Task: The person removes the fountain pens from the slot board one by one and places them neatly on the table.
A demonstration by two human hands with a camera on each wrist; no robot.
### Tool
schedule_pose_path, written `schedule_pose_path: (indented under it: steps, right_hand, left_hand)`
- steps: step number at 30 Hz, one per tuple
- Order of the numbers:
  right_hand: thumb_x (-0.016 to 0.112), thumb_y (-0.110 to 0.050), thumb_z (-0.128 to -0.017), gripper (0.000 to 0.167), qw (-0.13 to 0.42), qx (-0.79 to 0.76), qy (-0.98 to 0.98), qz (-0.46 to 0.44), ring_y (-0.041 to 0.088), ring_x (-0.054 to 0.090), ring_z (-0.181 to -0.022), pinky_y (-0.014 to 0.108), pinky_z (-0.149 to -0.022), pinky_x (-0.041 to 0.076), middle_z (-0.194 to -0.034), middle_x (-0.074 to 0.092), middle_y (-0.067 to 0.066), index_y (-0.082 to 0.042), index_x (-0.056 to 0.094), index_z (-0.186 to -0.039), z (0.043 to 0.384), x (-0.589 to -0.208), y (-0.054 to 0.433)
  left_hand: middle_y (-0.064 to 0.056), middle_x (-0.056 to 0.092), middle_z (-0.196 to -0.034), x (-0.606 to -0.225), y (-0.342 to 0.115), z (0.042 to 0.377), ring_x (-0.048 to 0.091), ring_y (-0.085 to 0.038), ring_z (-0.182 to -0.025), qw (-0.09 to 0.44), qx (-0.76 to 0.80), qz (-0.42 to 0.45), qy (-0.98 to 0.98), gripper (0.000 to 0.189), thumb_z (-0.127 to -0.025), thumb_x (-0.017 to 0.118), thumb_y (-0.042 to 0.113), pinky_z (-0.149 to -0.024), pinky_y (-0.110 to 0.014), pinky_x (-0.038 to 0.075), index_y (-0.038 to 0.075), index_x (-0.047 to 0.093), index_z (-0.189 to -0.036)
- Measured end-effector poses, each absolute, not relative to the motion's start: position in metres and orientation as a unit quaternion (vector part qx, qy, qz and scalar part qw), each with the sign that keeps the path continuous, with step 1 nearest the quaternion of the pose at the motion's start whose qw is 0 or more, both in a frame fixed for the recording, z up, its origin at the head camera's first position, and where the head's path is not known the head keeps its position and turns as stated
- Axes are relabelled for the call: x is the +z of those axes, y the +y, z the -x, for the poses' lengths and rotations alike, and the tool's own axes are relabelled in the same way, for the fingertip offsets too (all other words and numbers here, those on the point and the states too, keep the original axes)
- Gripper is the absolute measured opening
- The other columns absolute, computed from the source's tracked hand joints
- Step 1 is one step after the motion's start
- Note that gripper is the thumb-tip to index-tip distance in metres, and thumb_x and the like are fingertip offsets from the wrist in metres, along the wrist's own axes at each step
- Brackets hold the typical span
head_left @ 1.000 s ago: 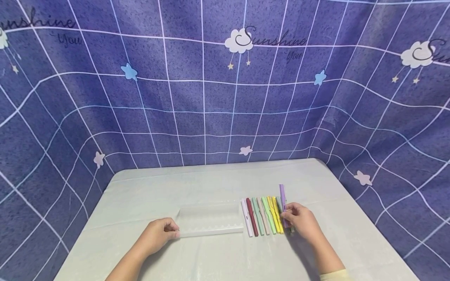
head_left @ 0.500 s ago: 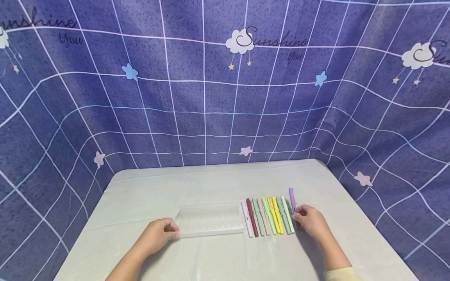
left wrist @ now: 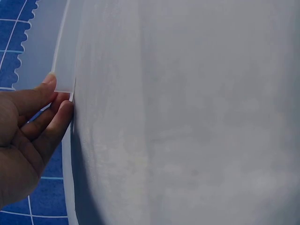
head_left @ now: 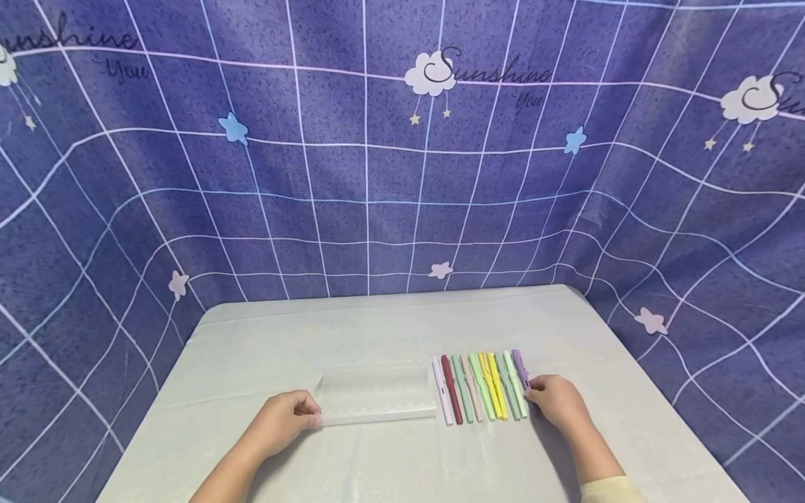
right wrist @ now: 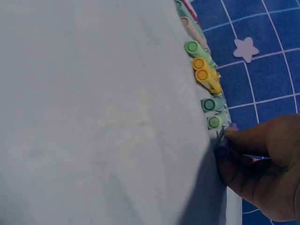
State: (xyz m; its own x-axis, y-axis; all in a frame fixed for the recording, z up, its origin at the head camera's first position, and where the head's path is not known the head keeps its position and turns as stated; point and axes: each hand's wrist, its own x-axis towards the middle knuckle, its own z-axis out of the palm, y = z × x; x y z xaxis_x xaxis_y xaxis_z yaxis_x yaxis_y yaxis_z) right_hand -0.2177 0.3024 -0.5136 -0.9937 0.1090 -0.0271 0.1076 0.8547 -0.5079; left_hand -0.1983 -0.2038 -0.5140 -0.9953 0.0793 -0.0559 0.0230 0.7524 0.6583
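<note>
A clear plastic pen rack (head_left: 377, 417) with a scalloped edge lies left of a row of pens. My left hand (head_left: 283, 420) pinches its near left corner; the left wrist view shows thumb and fingers on that corner of the rack (left wrist: 44, 51). My right hand (head_left: 560, 405) holds a purple pen (head_left: 520, 365) at the row's right end, close beside a pale green pen (head_left: 512, 384). Fingers hide the purple pen's near part in the head view, but its end (right wrist: 221, 151) shows in the right wrist view.
Leftward along the row lie a grey-green pen (head_left: 508, 384), two yellow pens (head_left: 493, 384), a dark red pen (head_left: 451, 391), a pale lilac pen (head_left: 441, 391) and others. A white-covered table (head_left: 377, 468) carries everything. Blue gridded cloth (head_left: 390, 175) hangs around its back and sides.
My right hand has carried the purple pen rightward past the pale green pen, then lowered it to the row's right end. The left hand and rack have stayed in place.
</note>
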Motion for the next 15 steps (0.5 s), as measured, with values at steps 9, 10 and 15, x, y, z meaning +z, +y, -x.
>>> schedule_pose_path:
  steps: [9, 10, 15]
  right_hand:
    - [0.066, -0.019, -0.091, 0.022, 0.005, 0.179, -0.983, 0.037, 0.04, 0.067, -0.091, 0.054, -0.082, 0.05, -0.101, 0.072, 0.021, -0.002, 0.074, -0.102, 0.2159, -0.5097, 0.2914]
    - [0.067, -0.02, -0.091, 0.02, 0.005, 0.173, -0.984, 0.033, 0.037, 0.066, -0.084, 0.052, -0.079, 0.051, -0.096, 0.072, 0.02, -0.003, 0.074, -0.098, 0.2159, -0.5091, 0.291]
    - [0.063, -0.028, -0.093, 0.033, -0.002, 0.169, -0.985, 0.037, 0.038, 0.064, -0.085, 0.053, -0.081, 0.049, -0.094, 0.068, 0.022, 0.004, 0.069, -0.099, 0.2141, -0.506, 0.2937]
  left_hand:
    - [0.012, 0.065, -0.079, -0.5124, -0.2024, 0.1975, 0.06, -0.007, -0.081, 0.038, 0.35, -0.026, 0.936, 0.012, -0.08, 0.079, 0.024, -0.083, -0.04, 0.051, 0.023, 0.067, -0.081]
    - [0.012, 0.065, -0.079, -0.5124, -0.2022, 0.1973, 0.06, -0.007, -0.081, 0.038, 0.349, -0.025, 0.936, 0.012, -0.08, 0.079, 0.025, -0.082, -0.04, 0.051, 0.023, 0.067, -0.082]
    - [0.012, 0.064, -0.079, -0.5118, -0.2021, 0.1969, 0.059, -0.008, -0.08, 0.04, 0.346, -0.025, 0.937, 0.013, -0.079, 0.079, 0.024, -0.081, -0.039, 0.052, 0.023, 0.067, -0.083]
